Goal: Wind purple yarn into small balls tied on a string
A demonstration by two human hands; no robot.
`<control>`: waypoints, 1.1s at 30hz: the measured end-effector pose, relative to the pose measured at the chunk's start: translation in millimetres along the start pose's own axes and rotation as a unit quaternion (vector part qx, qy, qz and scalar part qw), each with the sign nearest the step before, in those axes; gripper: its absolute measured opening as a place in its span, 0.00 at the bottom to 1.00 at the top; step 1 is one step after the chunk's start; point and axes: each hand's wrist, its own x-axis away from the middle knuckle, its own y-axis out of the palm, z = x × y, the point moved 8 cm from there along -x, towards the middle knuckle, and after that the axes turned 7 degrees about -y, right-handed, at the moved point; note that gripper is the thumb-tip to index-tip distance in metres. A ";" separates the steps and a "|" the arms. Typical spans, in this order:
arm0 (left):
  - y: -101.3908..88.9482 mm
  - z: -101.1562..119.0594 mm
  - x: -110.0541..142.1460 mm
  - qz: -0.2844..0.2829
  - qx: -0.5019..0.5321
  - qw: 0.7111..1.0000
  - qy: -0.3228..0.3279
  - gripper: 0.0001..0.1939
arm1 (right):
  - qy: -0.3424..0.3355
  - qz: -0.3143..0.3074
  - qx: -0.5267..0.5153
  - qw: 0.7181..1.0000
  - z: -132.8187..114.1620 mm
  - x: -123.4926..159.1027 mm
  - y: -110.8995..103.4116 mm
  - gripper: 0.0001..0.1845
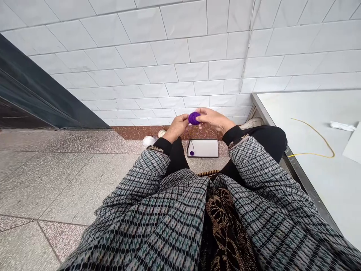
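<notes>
A ball of purple yarn (pixel 194 118) is held up in front of my knees. My right hand (pixel 213 119) is closed on it, fingers over the top and thumb against its near side. At the ball's left edge, my left hand (pixel 178 126) has its thumb and fingers pinched together on the yarn, though the exact grip is too small to see clearly. A thin strand hangs from there to a smaller purple yarn ball (pixel 192 153), which lies in the lower left corner of a white, dark-rimmed tray (pixel 205 148) on the floor.
A white tiled wall (pixel 180 71) rises just ahead. To the right stands a white table (pixel 304 124) with a metal edge, bearing a bent yellow cord (pixel 328 145) and a white strip (pixel 342 126). White shoes (pixel 149 140) show at left, beyond my knee. Dark sheeting (pixel 42 90) hangs far left.
</notes>
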 end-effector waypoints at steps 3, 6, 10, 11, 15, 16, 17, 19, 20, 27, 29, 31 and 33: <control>39.1 -5.4 12.5 -0.081 -0.007 0.997 0.013 0.07 | -0.024 0.100 -0.017 0.995 -1.5 -5.0 -17.7 0.11; 66.7 14.0 37.2 -0.137 -0.124 0.975 0.127 0.10 | -0.018 0.175 0.041 0.984 6.2 -9.1 -34.5 0.17; 53.5 40.1 53.8 -0.085 -0.209 0.954 0.200 0.11 | -0.007 0.159 0.114 0.981 16.4 -15.3 -39.1 0.14; 43.7 45.1 54.8 -0.057 -0.215 0.954 0.203 0.11 | 0.003 0.144 0.127 0.981 19.6 -15.9 -38.1 0.13; 9.9 55.8 56.3 0.026 -0.233 0.952 0.197 0.10 | 0.053 0.031 0.145 0.988 33.3 -12.8 -21.5 0.11; 4.6 55.9 55.1 0.034 -0.234 0.952 0.193 0.09 | 0.062 -0.012 0.137 0.989 35.7 -10.3 -13.8 0.11; 0.2 55.1 52.9 0.040 -0.231 0.954 0.187 0.09 | 0.068 -0.053 0.123 0.989 36.7 -7.3 -5.9 0.11; -7.7 50.4 45.0 0.052 -0.212 0.960 0.174 0.09 | 0.074 -0.108 0.083 0.988 34.2 -0.9 6.2 0.12; -11.6 46.3 39.8 0.060 -0.197 0.965 0.163 0.09 | 0.073 -0.117 0.060 0.989 30.5 1.4 9.3 0.12; 9.7 4.9 29.1 0.013 -0.145 0.987 0.072 0.10 | -0.010 0.001 -0.062 0.998 -3.6 -1.2 -6.0 0.10; 28.8 12.1 42.8 -0.030 -0.180 0.975 0.127 0.11 | -0.008 0.036 -0.043 0.998 -0.6 -4.1 -11.3 0.09; 40.0 22.3 55.7 -0.048 -0.215 0.959 0.177 0.11 | -0.003 0.060 -0.009 0.998 4.9 -7.4 -13.8 0.10; 40.1 31.6 62.7 -0.040 -0.241 0.948 0.205 0.11 | -0.001 0.079 0.035 0.996 9.9 -10.5 -14.7 0.11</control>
